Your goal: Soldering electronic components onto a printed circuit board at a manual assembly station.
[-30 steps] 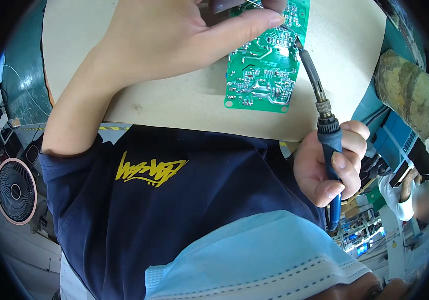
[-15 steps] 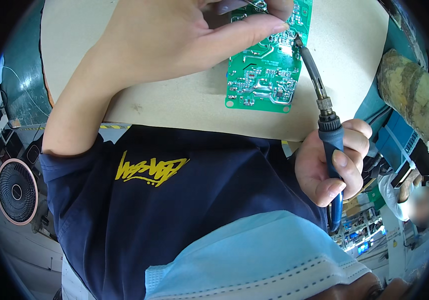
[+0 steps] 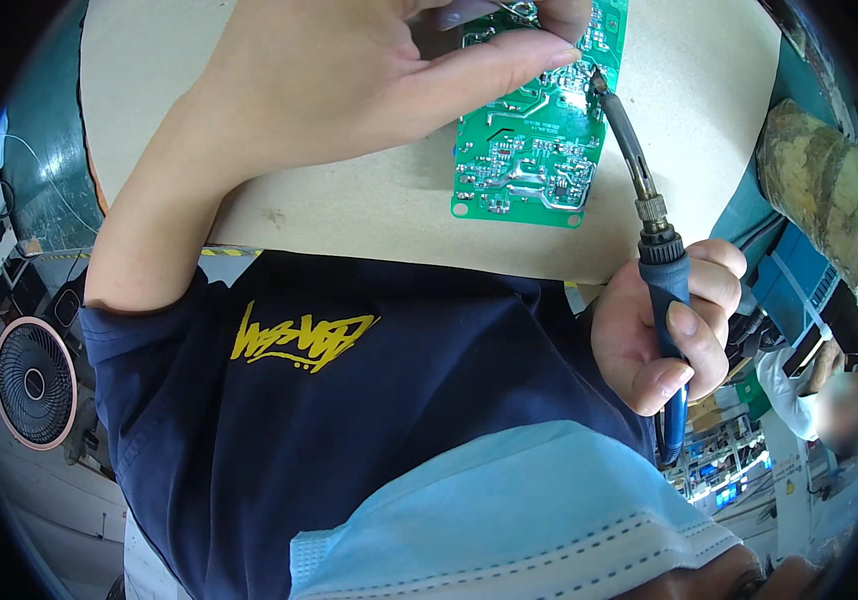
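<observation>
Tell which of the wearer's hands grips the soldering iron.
The right hand, closed around the soldering iron; the left hand instead extends over the green circuit board.

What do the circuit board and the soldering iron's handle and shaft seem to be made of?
Circuit board: probably rigid laminate; glossy green surface with shiny silvery solder.
Handle: likely plastic, possibly rubber-covered; blue, mostly matte, no metallic shine.
Shaft: apparently metal; dull grey with slot-like openings.

The desk point(image 3: 694, 150), beige-topped, stretches across twelve o'clock, with a teal surface point(image 3: 44, 150) near ten. A pink-rimmed fan point(image 3: 34, 384) sits between eight and nine. Stocked shelves point(image 3: 714, 460) and a bright light strip point(image 3: 754, 464) show at four.
</observation>
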{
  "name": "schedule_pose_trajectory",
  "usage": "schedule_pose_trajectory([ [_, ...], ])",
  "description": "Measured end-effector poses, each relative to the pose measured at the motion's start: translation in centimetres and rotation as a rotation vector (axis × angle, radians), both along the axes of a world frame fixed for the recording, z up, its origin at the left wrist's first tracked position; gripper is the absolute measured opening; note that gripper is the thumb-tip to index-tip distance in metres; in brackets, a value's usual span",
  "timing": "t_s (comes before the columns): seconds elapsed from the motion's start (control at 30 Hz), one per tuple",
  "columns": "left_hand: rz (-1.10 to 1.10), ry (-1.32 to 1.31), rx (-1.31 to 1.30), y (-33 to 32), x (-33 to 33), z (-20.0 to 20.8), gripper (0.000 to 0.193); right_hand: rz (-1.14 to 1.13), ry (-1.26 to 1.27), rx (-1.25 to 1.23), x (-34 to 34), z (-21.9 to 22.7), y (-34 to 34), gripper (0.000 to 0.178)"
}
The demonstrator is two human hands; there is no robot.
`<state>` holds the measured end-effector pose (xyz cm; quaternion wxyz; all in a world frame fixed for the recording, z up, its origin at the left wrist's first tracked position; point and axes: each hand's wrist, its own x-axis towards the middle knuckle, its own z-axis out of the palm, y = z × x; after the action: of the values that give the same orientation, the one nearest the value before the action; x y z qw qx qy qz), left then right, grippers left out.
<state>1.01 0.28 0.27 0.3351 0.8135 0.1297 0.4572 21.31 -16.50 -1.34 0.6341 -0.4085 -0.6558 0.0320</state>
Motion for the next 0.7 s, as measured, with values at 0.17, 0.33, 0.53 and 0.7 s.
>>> schedule_pose_trajectory([
  [0.17, -0.016, 0.187, 0.075, 0.22, -0.52, 0.15, 0.012, 0.008, 0.005, -0.006, 0.08, 0.02, -0.01, 0.038],
  [0.33, -0.02, 0.057, -0.04, -0.03, -0.29, -0.23, 0.01, -0.005, -0.002, -0.012, 0.03, 0.02, -0.06, 0.036],
  [0.53, -0.011, 0.079, -0.049, -0.12, -0.35, 0.11, 0.009, 0.014, 0.012, -0.007, 0.04, 0.04, -0.13, 0.035],
  [0.7, -0.04, 0.147, 0.002, 0.04, -0.35, 0.56, 0.01, 0.045, 0.017, 0.0, 0.12, -0.04, -0.14, 0.037],
])
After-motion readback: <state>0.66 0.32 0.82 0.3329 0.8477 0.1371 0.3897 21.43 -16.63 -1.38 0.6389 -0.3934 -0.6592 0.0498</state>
